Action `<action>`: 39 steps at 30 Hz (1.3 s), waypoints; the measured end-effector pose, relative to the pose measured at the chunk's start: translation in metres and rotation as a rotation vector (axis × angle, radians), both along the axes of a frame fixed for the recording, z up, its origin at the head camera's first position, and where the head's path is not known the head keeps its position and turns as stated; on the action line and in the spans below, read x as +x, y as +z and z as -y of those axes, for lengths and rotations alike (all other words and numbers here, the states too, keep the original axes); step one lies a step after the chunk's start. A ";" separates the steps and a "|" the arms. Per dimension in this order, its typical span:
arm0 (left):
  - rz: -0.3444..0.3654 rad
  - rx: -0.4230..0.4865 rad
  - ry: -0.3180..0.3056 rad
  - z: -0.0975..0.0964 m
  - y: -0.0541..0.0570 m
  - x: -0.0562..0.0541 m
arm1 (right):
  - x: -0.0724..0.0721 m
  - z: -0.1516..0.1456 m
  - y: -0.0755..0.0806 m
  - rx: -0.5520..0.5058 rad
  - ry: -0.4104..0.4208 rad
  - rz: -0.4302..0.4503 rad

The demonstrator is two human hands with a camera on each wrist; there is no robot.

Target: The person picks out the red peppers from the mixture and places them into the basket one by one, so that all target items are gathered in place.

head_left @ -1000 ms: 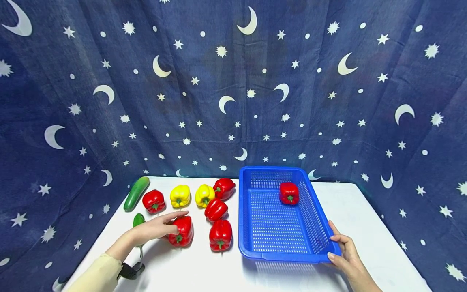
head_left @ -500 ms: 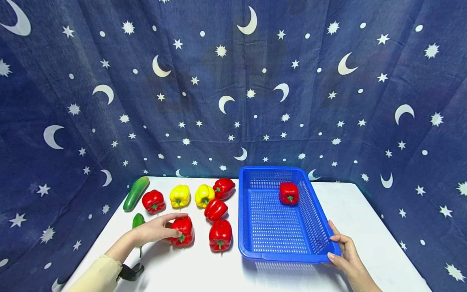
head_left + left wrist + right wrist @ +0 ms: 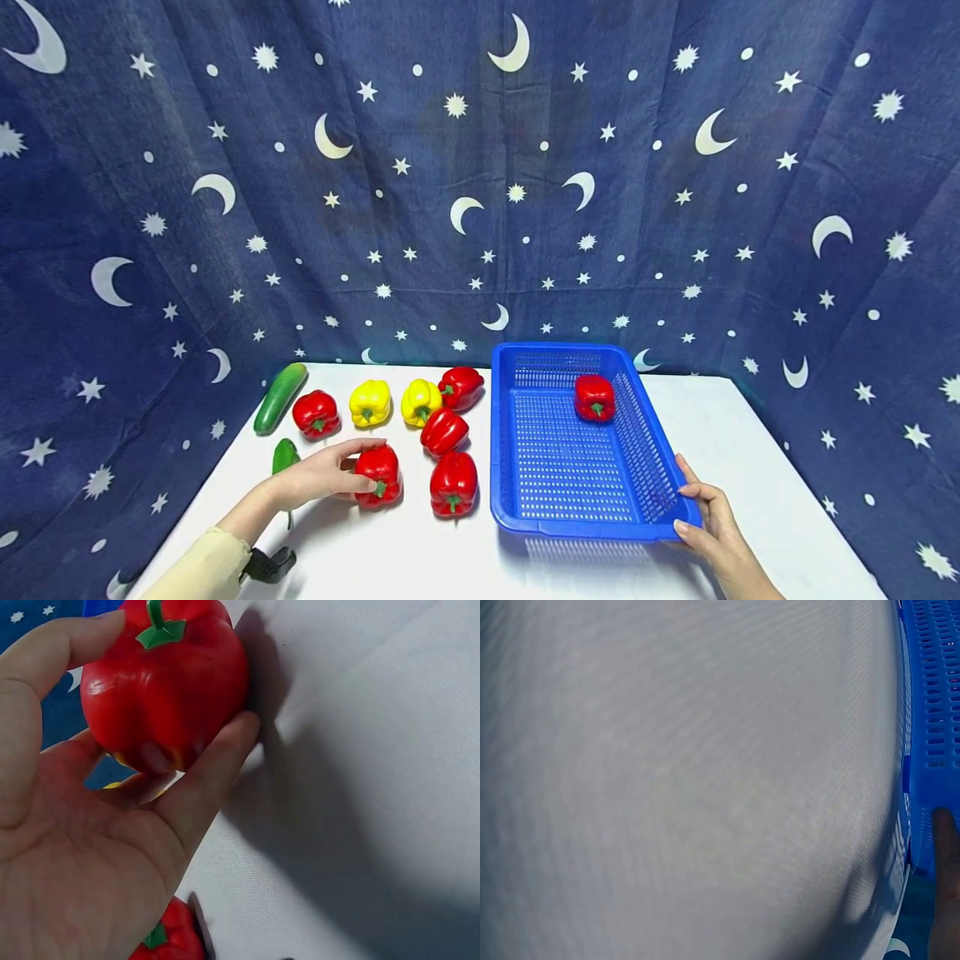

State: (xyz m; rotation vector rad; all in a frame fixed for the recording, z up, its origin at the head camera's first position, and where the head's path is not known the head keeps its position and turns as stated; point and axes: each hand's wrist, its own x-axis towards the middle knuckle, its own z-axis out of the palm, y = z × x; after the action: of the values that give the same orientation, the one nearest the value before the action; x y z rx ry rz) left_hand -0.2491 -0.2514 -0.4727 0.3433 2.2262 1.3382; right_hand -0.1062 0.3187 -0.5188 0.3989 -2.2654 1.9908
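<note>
My left hand point(image 3: 318, 479) holds a red bell pepper point(image 3: 381, 468) at the front left of the table. In the left wrist view the thumb lies on the pepper point(image 3: 165, 694) near its green stem, and the fingers curl round its other side. At the right, my right hand point(image 3: 716, 527) grips the near right corner of a blue plastic basket point(image 3: 585, 528), thumb over the rim and fingers along the outer wall. One red bell pepper point(image 3: 594, 395) lies inside the basket. Only one finger point(image 3: 946, 859) against the basket shows in the right wrist view.
Between left hand and basket lie more red peppers point(image 3: 453, 483) and a yellow pepper point(image 3: 421, 403). Behind the left hand are another yellow pepper point(image 3: 371, 403), a red one point(image 3: 316, 414) and a cucumber point(image 3: 281, 398). A smaller green vegetable point(image 3: 285, 455) lies beside the wrist.
My left thumb and fingers have settled round the red bell pepper, which has shifted slightly right with the hand. The right hand and basket have stayed in place.
</note>
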 end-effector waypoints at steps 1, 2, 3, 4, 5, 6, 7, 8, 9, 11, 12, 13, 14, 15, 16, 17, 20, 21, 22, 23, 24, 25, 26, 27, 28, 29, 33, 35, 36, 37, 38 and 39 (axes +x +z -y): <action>-0.009 -0.013 0.000 0.000 0.000 0.000 | 0.000 0.000 0.000 -0.002 -0.001 -0.001; -0.019 -0.030 -0.001 0.000 0.000 0.001 | 0.000 0.001 0.000 -0.002 -0.001 -0.004; -0.030 -0.046 -0.001 0.000 0.000 0.001 | 0.000 0.001 0.001 0.001 -0.003 -0.010; -0.042 -0.063 -0.001 0.000 0.000 0.001 | 0.000 0.001 0.001 0.004 -0.003 -0.019; -0.051 -0.076 -0.002 0.000 -0.001 0.001 | 0.001 0.001 0.001 0.010 -0.004 -0.029; -0.059 -0.086 -0.002 0.000 -0.001 0.001 | 0.000 0.001 0.000 0.016 -0.006 -0.041; -0.066 -0.089 -0.003 0.000 -0.001 0.001 | 0.000 0.001 0.000 0.024 -0.007 -0.056; -0.072 -0.091 -0.005 0.000 -0.001 0.001 | 0.000 0.000 0.000 0.030 -0.008 -0.072; -0.074 -0.091 -0.004 0.000 -0.001 0.001 | 0.000 0.000 -0.001 0.038 -0.009 -0.086; -0.078 -0.095 -0.003 -0.001 -0.001 0.002 | -0.001 -0.001 -0.001 0.040 -0.002 -0.112; -0.080 -0.098 -0.001 -0.001 0.000 0.002 | -0.001 -0.002 -0.002 0.037 0.004 -0.123; -0.080 -0.102 0.001 -0.001 0.000 0.002 | -0.002 -0.002 -0.002 0.034 0.010 -0.133; -0.081 -0.105 0.002 -0.002 0.000 0.002 | -0.002 -0.002 -0.003 0.026 0.019 -0.139; -0.081 -0.108 0.005 -0.002 0.000 0.002 | -0.002 -0.003 -0.003 0.018 0.026 -0.145; -0.081 -0.111 0.007 -0.002 0.000 0.002 | -0.002 -0.003 -0.003 0.011 0.033 -0.149; -0.081 -0.111 0.009 -0.002 0.000 0.002 | -0.002 -0.003 -0.003 0.007 0.037 -0.154; -0.084 -0.111 0.017 -0.002 0.001 0.002 | -0.002 -0.003 -0.003 0.002 0.045 -0.157; -0.082 -0.109 0.020 -0.002 0.001 0.002 | -0.002 -0.003 -0.003 0.007 0.046 -0.155; -0.080 -0.108 0.023 -0.002 0.000 0.002 | -0.002 -0.003 -0.003 0.014 0.048 -0.152; -0.078 -0.107 0.025 -0.002 0.000 0.002 | -0.001 -0.003 -0.003 0.016 0.052 -0.148; -0.075 -0.105 0.026 -0.002 -0.001 0.002 | -0.001 -0.003 -0.003 0.020 0.055 -0.144; -0.071 -0.100 0.026 -0.002 -0.001 0.002 | -0.001 -0.003 -0.003 0.026 0.057 -0.139; -0.065 -0.096 0.028 -0.002 -0.002 0.002 | -0.001 -0.003 -0.003 0.027 0.061 -0.136; -0.059 -0.089 0.029 -0.002 -0.002 0.002 | -0.001 -0.003 -0.003 0.027 0.062 -0.134; -0.054 -0.085 0.031 -0.002 -0.002 0.002 | -0.001 -0.003 -0.002 0.023 0.066 -0.129; -0.049 -0.080 0.033 -0.002 -0.002 0.003 | -0.001 -0.003 -0.002 0.017 0.070 -0.123; -0.028 -0.070 0.048 -0.002 -0.002 0.002 | -0.001 -0.004 -0.001 -0.002 0.081 -0.086; -0.022 -0.075 0.054 -0.002 -0.002 0.002 | -0.001 -0.005 -0.001 -0.004 0.083 -0.064; -0.021 -0.079 0.057 -0.002 -0.002 0.002 | -0.001 -0.005 -0.001 -0.001 0.080 -0.052; -0.020 -0.079 0.059 -0.002 -0.002 0.003 | -0.001 -0.006 -0.001 0.002 0.079 -0.043; -0.021 -0.075 0.059 -0.002 -0.002 0.003 | -0.002 -0.006 -0.001 0.008 0.077 -0.037; -0.022 -0.071 0.058 -0.001 -0.002 0.003 | -0.002 -0.006 -0.002 0.014 0.075 -0.035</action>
State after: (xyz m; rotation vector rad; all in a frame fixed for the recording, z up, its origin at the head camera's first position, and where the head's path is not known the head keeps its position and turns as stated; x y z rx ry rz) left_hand -0.2463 -0.2499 -0.4746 0.2704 2.3115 1.2864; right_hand -0.1080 0.3251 -0.5203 0.5234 -2.2777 1.9867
